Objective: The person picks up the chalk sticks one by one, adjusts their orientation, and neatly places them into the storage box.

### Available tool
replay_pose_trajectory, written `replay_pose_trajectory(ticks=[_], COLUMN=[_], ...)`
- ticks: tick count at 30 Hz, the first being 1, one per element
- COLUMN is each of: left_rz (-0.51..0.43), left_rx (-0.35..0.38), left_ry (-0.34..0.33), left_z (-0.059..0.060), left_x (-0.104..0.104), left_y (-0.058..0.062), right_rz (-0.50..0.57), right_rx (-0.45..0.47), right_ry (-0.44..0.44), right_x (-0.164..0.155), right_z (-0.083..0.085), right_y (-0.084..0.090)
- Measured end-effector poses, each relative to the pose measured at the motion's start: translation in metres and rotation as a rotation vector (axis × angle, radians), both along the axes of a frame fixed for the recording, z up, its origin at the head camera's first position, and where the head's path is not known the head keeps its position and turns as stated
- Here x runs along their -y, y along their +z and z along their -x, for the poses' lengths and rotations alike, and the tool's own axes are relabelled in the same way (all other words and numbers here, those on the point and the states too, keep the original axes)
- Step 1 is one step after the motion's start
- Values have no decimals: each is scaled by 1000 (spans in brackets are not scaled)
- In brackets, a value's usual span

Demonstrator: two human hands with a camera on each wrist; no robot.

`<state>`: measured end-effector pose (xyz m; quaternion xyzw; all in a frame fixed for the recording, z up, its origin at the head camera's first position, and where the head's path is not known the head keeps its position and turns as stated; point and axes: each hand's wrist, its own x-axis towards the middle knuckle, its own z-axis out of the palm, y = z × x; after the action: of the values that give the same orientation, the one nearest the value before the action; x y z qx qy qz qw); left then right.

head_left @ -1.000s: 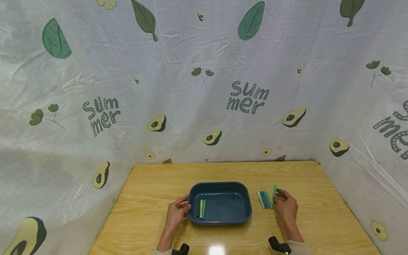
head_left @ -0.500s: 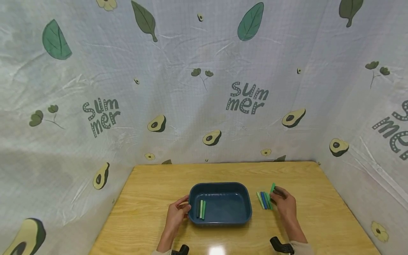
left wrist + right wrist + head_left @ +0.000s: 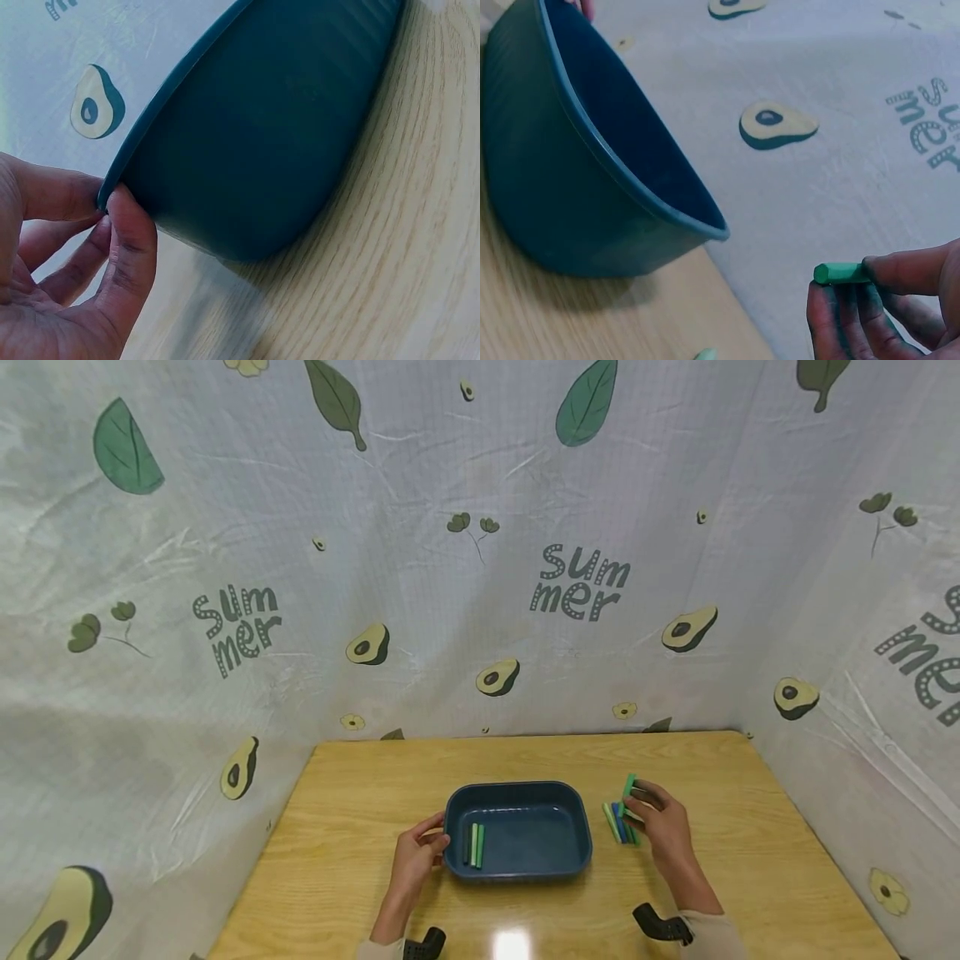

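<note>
**Green stick pinched above the row beside the blue tray**

A rounded-rectangular dark blue plastic tray (image 3: 517, 860), with a faintly ribbed outer wall and a thin rolled rim, is seen standing on a wood-grain table (image 3: 337, 860). Three short sticks (image 3: 473, 845), one dark and two green, are laid side by side inside the tray against its left end.

The tray's left rim is gripped by the left hand (image 3: 415, 862); in the left wrist view the thumb is pressed against the outer wall just under the rim, with the fingers curled at the edge.

A bright green stick (image 3: 628, 787), matte, with a flat end, is pinched between thumb and fingertips of the right hand (image 3: 658, 825). It is held tilted, lifted off the table, just right of the tray. Directly beneath it, a row of loose sticks (image 3: 617, 820) in pale green, blue and green is found lying on the table, near the tray's right wall and partly covered by the hand.

A wrinkled cloth backdrop (image 3: 480, 568), printed with avocados and leaves, is hung behind the tray.
</note>
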<state>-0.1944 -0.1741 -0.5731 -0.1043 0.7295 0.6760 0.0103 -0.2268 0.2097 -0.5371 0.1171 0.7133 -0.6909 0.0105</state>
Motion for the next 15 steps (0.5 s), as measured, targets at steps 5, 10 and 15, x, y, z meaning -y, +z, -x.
replay_pose_trajectory(ticks=[5,10,15], left_rz=[-3,-1,10], left_rx=[-4,-8,-4], left_ry=[3,4,5], left_z=[1,5,4], left_x=[0,1,1], left_y=[-1,-1,-4], right_rz=[44,76,86], right_rx=[1,-10,-21], right_ry=[39,68,108], right_x=[6,10,14], right_z=[2,4,4], right_y=[3,7,10])
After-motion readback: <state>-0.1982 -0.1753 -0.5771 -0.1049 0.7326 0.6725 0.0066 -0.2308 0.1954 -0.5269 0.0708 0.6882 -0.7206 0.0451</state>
